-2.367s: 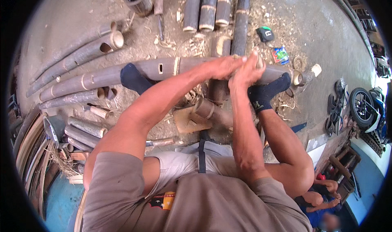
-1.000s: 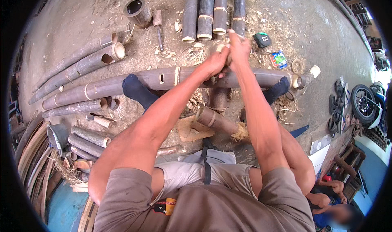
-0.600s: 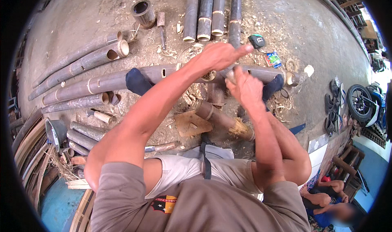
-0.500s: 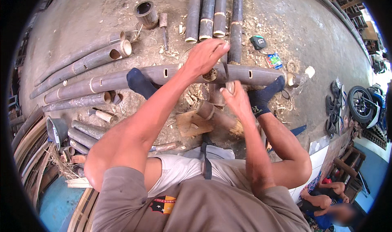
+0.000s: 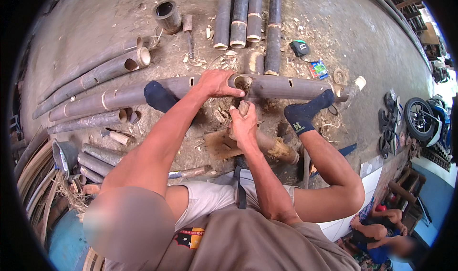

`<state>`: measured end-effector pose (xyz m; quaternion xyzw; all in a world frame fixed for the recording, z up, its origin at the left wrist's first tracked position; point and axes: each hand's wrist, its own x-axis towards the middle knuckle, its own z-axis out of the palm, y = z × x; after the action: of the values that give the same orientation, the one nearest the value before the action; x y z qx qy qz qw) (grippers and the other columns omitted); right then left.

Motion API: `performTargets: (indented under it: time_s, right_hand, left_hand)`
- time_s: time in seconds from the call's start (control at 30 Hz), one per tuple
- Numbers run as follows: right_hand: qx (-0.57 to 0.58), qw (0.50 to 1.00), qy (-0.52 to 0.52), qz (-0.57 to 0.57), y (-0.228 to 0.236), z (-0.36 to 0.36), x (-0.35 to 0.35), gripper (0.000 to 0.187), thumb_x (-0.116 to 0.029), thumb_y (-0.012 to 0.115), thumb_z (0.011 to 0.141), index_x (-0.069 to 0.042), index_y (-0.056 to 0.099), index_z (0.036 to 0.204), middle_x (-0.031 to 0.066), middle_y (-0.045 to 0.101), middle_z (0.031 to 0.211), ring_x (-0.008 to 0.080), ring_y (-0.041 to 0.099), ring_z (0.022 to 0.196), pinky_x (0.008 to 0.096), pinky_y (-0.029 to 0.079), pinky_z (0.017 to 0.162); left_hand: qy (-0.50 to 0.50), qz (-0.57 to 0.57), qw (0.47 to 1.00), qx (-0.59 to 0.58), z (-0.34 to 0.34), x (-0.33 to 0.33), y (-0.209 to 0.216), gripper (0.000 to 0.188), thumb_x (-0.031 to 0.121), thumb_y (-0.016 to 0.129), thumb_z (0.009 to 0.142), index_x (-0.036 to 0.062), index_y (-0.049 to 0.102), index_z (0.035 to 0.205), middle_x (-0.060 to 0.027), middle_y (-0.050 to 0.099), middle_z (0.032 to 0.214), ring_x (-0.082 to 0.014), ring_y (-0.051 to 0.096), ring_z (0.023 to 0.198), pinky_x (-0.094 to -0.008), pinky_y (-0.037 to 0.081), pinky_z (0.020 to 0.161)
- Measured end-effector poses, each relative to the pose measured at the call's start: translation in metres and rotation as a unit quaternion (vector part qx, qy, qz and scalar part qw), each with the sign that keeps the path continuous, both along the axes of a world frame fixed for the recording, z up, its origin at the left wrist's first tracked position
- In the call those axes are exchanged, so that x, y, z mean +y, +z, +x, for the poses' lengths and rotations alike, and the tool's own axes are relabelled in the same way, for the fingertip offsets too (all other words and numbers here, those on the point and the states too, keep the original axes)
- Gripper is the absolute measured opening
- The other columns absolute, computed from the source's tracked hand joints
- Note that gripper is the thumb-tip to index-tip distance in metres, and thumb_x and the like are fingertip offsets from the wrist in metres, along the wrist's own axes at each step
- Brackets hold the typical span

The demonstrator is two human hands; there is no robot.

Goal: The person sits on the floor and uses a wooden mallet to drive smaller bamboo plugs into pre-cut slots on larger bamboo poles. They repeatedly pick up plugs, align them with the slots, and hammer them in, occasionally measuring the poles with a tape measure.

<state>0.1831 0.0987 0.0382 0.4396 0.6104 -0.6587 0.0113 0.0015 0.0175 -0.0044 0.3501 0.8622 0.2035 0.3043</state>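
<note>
Bamboo pole (image 5: 272, 87) under the left hand (image 5: 220, 83), tool at the near side

In the head view, the pole lay crosswise before the person, with the left sock (image 5: 160, 97) and the right sock (image 5: 310, 106) against it. A moment earlier, the left hand was raised over the pole; now it had come down on it, just left of the round opening (image 5: 243, 83), thumb and fingers spread, holding no tool. The right hand (image 5: 244, 127) was closed around a wooden handle (image 5: 244, 108) near the opening; its blade could not be made out clearly. In my judgement, this left the pole better steadied and the opening more exposed.

As for writing, the shirt badge (image 5: 190, 237) carried stars and small lettering, and the right sock showed pale characters. The tape measure (image 5: 300, 48) had a light mark; the colourful packet (image 5: 318, 70) was too small for reading.
</note>
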Motion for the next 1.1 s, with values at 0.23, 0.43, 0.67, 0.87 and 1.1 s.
performTargets:
  time_s: [0.23, 0.43, 0.67, 0.87, 1.1]
  right_hand:
    - [-0.038, 0.93, 0.338, 0.142, -0.008, -0.002, 0.111, 0.037, -0.022, 0.076, 0.092, 0.0, 0.061, 0.118, 0.0051, 0.063, 0.08, 0.0148, 0.059, 0.056, 0.0344, 0.05, 0.052]
    - [-0.09, 0.749, 0.632, 0.177, 0.027, -0.1, 0.186, 0.051, -0.032, 0.078, 0.088, 0.001, 0.065, 0.123, 0.0128, 0.069, 0.083, 0.022, 0.066, 0.058, 0.0393, 0.056, 0.057]
    - [0.034, 0.723, 0.637, 0.266, -0.019, -0.072, 0.183, 0.051, -0.036, 0.074, 0.086, -0.001, 0.065, 0.122, 0.0247, 0.072, 0.105, 0.0412, 0.074, 0.091, 0.047, 0.059, 0.084]
    - [-0.014, 0.853, 0.518, 0.067, -0.015, -0.024, 0.143, 0.044, -0.031, 0.074, 0.091, 0.001, 0.062, 0.117, 0.0187, 0.072, 0.091, 0.0342, 0.072, 0.076, 0.0442, 0.059, 0.077]
    - [-0.035, 0.941, 0.296, -0.162, 0.002, -0.01, 0.093, 0.025, -0.022, 0.073, 0.098, -0.009, 0.059, 0.113, 0.0019, 0.059, 0.075, 0.0154, 0.058, 0.051, 0.0339, 0.049, 0.046]
  left_hand:
    - [0.113, -0.017, 0.991, 0.07, 0.022, 0.016, 0.011, 0.096, 0.09, 0.07, 0.068, 0.0094, 0.077, 0.12, -0.0202, 0.078, 0.098, -0.0389, 0.075, 0.099, -0.0522, 0.055, 0.09]
    - [0.156, 0.006, 0.984, 0.089, 0.026, 0.027, 0.002, 0.087, 0.087, 0.069, 0.073, 0.0056, 0.079, 0.102, -0.02, 0.078, 0.091, -0.0372, 0.075, 0.092, -0.0503, 0.053, 0.089]
    - [0.04, -0.017, 0.999, 0.028, 0.009, 0.013, 0.005, 0.086, 0.084, 0.068, 0.076, 0.0094, 0.076, 0.118, -0.0207, 0.077, 0.107, -0.0371, 0.073, 0.105, -0.0513, 0.054, 0.093]
    - [-0.019, -0.014, 0.999, 0.035, -0.004, -0.004, 0.006, 0.087, 0.069, 0.089, 0.061, 0.0061, 0.07, 0.118, -0.0208, 0.075, 0.113, -0.0411, 0.071, 0.11, -0.0517, 0.054, 0.092]
    - [-0.018, -0.013, 0.999, 0.035, 0.0, -0.005, 0.001, 0.087, 0.073, 0.087, 0.06, 0.0046, 0.071, 0.111, -0.0204, 0.076, 0.107, -0.04, 0.073, 0.105, -0.0508, 0.056, 0.089]
